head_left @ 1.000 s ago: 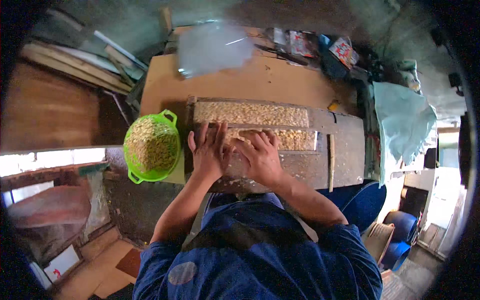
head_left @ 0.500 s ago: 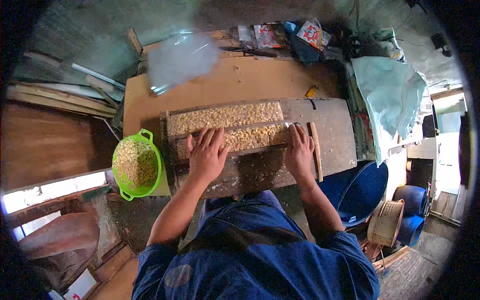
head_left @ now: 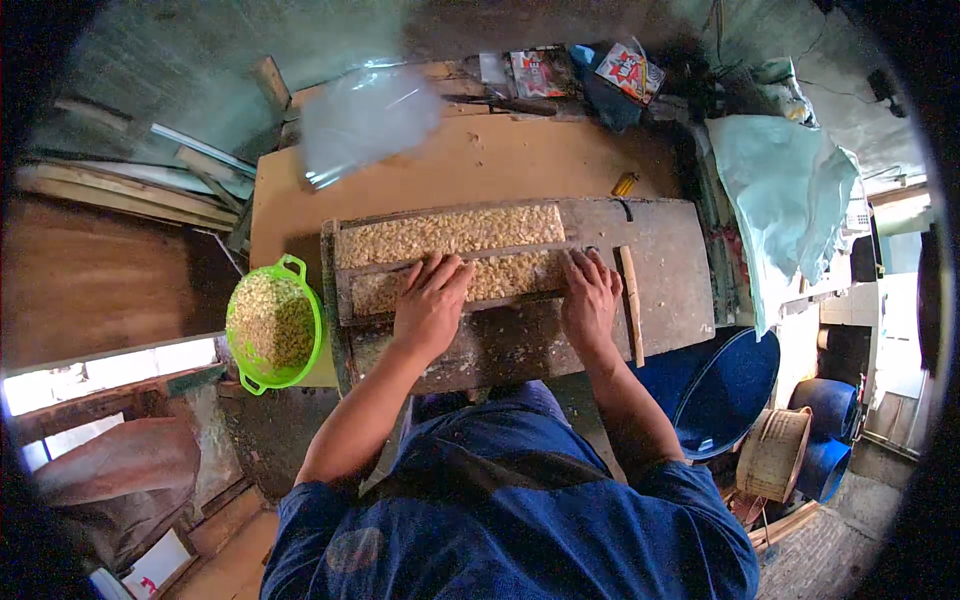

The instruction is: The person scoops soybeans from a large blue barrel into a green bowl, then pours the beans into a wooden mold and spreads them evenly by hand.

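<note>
plainly, neither hand is clenched: the left hand [head_left: 432,305] lies palm down, its fingertips bent over the near strip of pale pieces [head_left: 515,275], with nothing seen grasped in it. the right hand [head_left: 592,300] sets its fingertips at the right end of that same strip; whether they pinch the edge or merely rest there, the view cannot tell. the strip runs lengthwise from left to right between the 2 hands and on past the left 1, its right end tipped slightly away from the person. so its long axis lies across both forearms, the right hand being nearer its right end and the left hand closer to its middle.

just beyond, parallel to it, is the far strip [head_left: 450,230], clear of both hands. under these is a worn wooden board [head_left: 665,240], where a wooden stick [head_left: 632,305] lies just right of the right hand. farther out, a green colander [head_left: 320,335] holding similar pieces stands at the left, and clear plastic sheets [head_left: 370,120] lie toward the back.
</note>
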Action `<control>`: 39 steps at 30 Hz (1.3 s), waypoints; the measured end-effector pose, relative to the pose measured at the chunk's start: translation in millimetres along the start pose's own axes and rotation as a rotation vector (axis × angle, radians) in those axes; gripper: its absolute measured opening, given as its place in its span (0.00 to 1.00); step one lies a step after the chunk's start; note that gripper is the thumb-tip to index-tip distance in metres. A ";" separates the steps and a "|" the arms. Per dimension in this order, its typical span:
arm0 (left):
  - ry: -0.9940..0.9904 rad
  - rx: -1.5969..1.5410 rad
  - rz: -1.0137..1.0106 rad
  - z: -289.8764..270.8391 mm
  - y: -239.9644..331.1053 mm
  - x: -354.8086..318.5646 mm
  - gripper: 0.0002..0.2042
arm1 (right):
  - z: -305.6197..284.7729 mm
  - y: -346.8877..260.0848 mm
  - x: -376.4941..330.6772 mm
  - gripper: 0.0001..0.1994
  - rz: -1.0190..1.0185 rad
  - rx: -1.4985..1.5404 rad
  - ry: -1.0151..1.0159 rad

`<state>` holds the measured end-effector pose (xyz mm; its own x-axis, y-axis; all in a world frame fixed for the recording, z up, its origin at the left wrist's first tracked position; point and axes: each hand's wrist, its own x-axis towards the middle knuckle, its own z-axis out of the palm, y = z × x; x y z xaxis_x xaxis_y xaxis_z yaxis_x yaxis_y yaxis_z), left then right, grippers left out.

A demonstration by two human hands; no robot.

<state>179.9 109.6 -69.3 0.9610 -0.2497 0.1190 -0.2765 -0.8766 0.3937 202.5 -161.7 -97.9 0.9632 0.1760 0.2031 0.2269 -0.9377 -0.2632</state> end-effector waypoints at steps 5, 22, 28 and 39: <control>-0.021 -0.001 0.033 7.2 -9.1 -8.1 0.18 | -24.3 -16.0 9.7 0.24 0.066 0.104 0.169; 0.016 -0.061 0.079 1.2 -10.3 -18.4 0.21 | -22.4 -33.4 12.7 0.23 -0.267 0.025 -0.087; 0.011 0.020 0.026 -1.1 -5.3 -16.8 0.24 | -8.2 -60.1 29.5 0.23 -0.351 0.134 -0.112; 0.065 0.101 -0.055 -19.0 -44.8 -53.9 0.20 | -3.9 -53.8 19.1 0.19 -0.387 0.152 -0.137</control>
<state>140.3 170.2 -76.1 0.9714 -0.1757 0.1596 -0.2181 -0.9261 0.3079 208.1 -109.1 -76.2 0.8112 0.5533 0.1893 0.5832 -0.7420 -0.3306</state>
